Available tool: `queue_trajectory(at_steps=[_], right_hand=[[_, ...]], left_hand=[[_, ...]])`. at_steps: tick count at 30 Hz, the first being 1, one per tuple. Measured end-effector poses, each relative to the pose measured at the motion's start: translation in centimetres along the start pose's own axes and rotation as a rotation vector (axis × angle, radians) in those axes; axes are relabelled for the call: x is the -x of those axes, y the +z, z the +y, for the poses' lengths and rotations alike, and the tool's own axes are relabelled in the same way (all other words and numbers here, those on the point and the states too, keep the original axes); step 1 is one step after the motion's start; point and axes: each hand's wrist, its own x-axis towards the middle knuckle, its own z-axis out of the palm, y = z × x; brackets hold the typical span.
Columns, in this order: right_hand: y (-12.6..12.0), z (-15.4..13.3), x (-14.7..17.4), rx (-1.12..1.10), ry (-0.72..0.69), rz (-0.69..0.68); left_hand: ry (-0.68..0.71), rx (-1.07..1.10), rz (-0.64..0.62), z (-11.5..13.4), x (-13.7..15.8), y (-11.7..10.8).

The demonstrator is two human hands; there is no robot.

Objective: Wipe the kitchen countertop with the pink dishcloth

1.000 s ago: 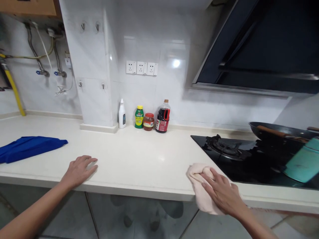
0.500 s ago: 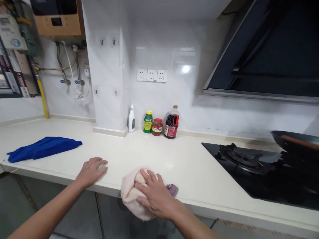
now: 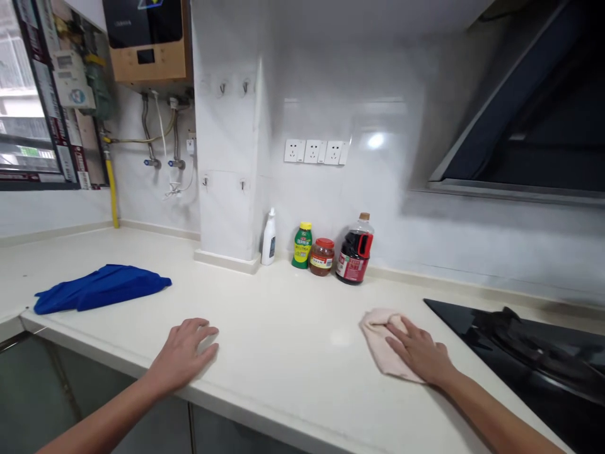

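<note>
Pressed down on a pale pink cloth (image 3: 380, 343), my right hand (image 3: 423, 353) holds it against the white countertop (image 3: 283, 353), just left of the black gas stove. Part of the cloth lies hidden under the palm. My left hand (image 3: 182, 353) rests near the counter's front edge, its fingers apart and nothing in them. Beyond it to the left, a blue cloth (image 3: 104, 288) lies crumpled on the counter.
Along the back wall stand a white spray-type bottle (image 3: 268, 239), a green bottle with a yellow cap (image 3: 302, 247), a red-lidded jar (image 3: 322, 258) and a large bottle of dark liquid (image 3: 353, 252). The gas stove (image 3: 534, 359) sits at right beneath a dark range hood (image 3: 543, 139).
My right hand has moved the pink cloth from the counter's front edge to the right and farther back, beside the stove. My left hand stays near the front edge. The view has shifted left.
</note>
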Motion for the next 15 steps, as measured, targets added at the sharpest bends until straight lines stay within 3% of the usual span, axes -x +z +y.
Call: queue_trajectory(at_steps=[3,6,11,15], right_hand=[[-0.2,-1.5,-5.1,0.011,0.123,-0.009],[-0.8,-5.0,-9.3,-0.005,0.163,-0.009],[-0.5,-12.7,-14.5,-0.015,0.060,-0.040],[-0.5,-20.2,-17.0,-0.034,-0.079,-0.072]], left_hand=[[0.025,0.005,0.034,0.2,0.1,0.1],[0.058,0.010,0.062,0.4,0.1,0.0],[0.092,0.010,0.105,0.8,0.3,-0.3],[0.094,0.019,0.107,1.2,0.4,-0.4]])
